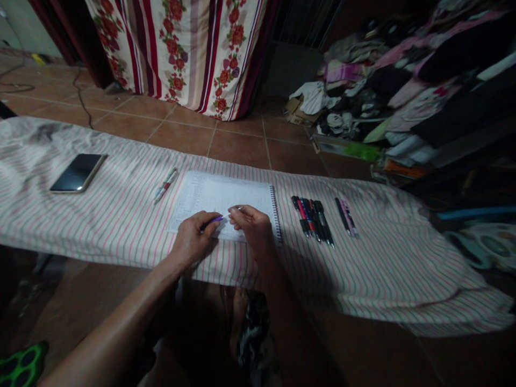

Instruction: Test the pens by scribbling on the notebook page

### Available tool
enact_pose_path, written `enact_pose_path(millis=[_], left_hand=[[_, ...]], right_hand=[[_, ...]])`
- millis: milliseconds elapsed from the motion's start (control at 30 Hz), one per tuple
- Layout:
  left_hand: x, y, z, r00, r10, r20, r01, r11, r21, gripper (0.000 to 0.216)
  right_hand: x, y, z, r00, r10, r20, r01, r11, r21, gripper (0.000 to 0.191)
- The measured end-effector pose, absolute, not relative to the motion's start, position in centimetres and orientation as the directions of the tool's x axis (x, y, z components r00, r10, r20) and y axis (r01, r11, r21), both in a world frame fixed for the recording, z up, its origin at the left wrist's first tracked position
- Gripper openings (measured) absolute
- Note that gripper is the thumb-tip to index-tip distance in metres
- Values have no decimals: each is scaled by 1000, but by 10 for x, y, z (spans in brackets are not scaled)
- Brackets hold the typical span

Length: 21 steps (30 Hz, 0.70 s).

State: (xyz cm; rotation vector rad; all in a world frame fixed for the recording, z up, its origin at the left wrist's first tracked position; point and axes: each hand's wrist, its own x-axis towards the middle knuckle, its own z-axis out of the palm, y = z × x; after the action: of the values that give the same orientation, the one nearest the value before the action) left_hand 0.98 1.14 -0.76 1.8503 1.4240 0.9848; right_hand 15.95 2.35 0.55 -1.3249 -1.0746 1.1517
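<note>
My left hand (195, 235) is closed round the purple barrel of a pen (213, 220) over the near edge of a spiral notebook (226, 196). My right hand (253, 226) pinches the pen's pale other end, fingers closed. The notebook lies open on a striped cloth (121, 215) covering a low board. Both forearms reach in from below.
A row of several pens (312, 213) lies right of the notebook, with two more pens (346, 216) further right. Two white pens (165, 185) lie left of it, and a phone (78, 172) far left. A floral curtain (189, 54) and piled clothes (403, 80) stand behind.
</note>
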Motion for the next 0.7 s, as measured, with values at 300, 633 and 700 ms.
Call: enact_pose_path(millis=[300, 633, 700], left_hand=[[10, 11, -7, 155, 967, 204, 530, -255, 808, 25], [11, 10, -7, 146, 978, 151, 478, -203, 855, 28], [12, 10, -7, 144, 980, 138, 470, -191, 862, 29]], right_hand=[[160, 23, 7, 136, 988, -69, 10, -71, -997, 16], [161, 24, 5, 141, 988, -64, -1, -65, -998, 23], [161, 24, 6, 137, 988, -67, -6, -66, -998, 23]])
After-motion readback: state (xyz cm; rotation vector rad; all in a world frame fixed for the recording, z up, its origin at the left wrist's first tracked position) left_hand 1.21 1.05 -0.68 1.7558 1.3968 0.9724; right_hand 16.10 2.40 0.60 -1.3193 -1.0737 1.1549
